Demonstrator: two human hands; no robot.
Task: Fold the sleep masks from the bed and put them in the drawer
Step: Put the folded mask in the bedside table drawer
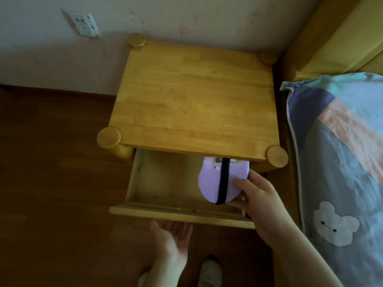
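Pinching one folded sleep mask over drawer, right hand; left hand seemingly slack

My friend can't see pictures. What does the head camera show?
A right hand holds a folded purple sleep mask over an open wooden drawer. The left hand waits open under the drawer front.
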